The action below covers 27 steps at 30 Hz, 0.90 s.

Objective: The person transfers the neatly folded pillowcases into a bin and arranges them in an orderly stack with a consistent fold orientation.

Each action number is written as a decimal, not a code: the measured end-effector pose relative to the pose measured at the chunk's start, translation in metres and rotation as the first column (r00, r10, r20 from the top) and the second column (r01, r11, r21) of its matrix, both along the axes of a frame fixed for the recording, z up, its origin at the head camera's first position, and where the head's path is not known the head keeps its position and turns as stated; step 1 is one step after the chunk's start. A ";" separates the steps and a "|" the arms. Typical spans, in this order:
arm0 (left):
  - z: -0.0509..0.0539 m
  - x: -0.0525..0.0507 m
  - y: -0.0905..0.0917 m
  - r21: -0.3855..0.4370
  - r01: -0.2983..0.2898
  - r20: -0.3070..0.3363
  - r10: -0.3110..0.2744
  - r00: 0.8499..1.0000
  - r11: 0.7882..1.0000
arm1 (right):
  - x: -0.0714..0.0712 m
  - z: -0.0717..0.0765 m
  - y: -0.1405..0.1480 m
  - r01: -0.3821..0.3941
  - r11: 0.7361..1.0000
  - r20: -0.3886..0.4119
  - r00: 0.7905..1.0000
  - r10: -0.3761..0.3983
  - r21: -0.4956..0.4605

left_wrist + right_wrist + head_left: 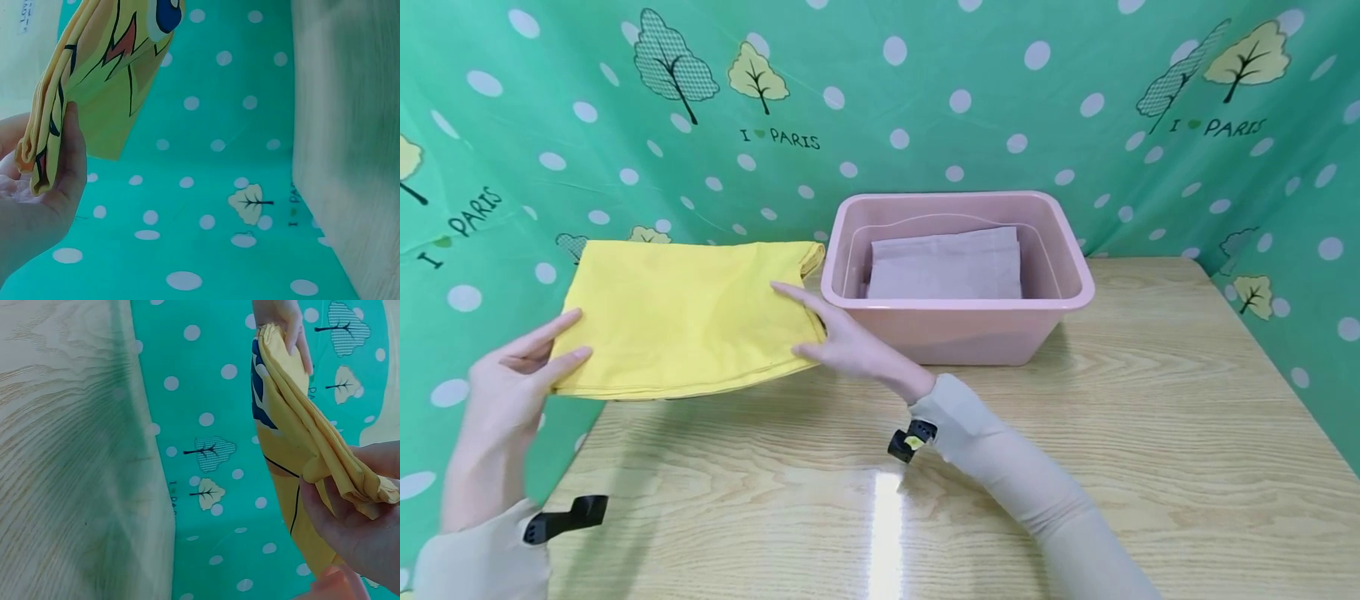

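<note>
A folded yellow cloth (688,317), apparently a garment, is held up above the table's left part. My left hand (508,392) grips its left edge between thumb and fingers, and my right hand (842,337) grips the right edge. In the left wrist view the cloth (100,125) shows a printed underside with black lines and blue and red patches. Several folded layers of the cloth (331,450) show in the right wrist view, with the right thumb and fingers around them.
Just right of the cloth stands a pink plastic bin (955,333). A folded light-purple cloth (947,265) lies inside it. The wooden table (1150,450) spreads in front. A green dotted curtain (895,92) hangs behind and along the sides.
</note>
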<state>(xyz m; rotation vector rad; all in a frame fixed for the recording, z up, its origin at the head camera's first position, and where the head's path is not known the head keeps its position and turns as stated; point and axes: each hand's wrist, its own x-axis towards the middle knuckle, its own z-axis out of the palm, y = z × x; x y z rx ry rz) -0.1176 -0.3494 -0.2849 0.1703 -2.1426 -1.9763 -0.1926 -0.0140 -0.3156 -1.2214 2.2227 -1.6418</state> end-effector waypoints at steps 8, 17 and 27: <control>0.005 -0.003 0.016 0.187 0.134 -0.171 -0.102 0.980 0.973 | 0.017 0.031 0.022 0.010 1.000 0.026 1.000 -0.010 -0.004; 0.008 -0.012 0.042 0.213 0.247 -0.301 -0.177 0.937 0.945 | 0.010 0.028 0.047 0.041 0.999 0.081 0.996 -0.039 -0.024; 0.012 -0.027 0.068 0.212 0.301 -0.305 -0.230 0.924 0.930 | 0.003 0.021 0.074 0.002 0.989 0.189 0.982 0.026 -0.149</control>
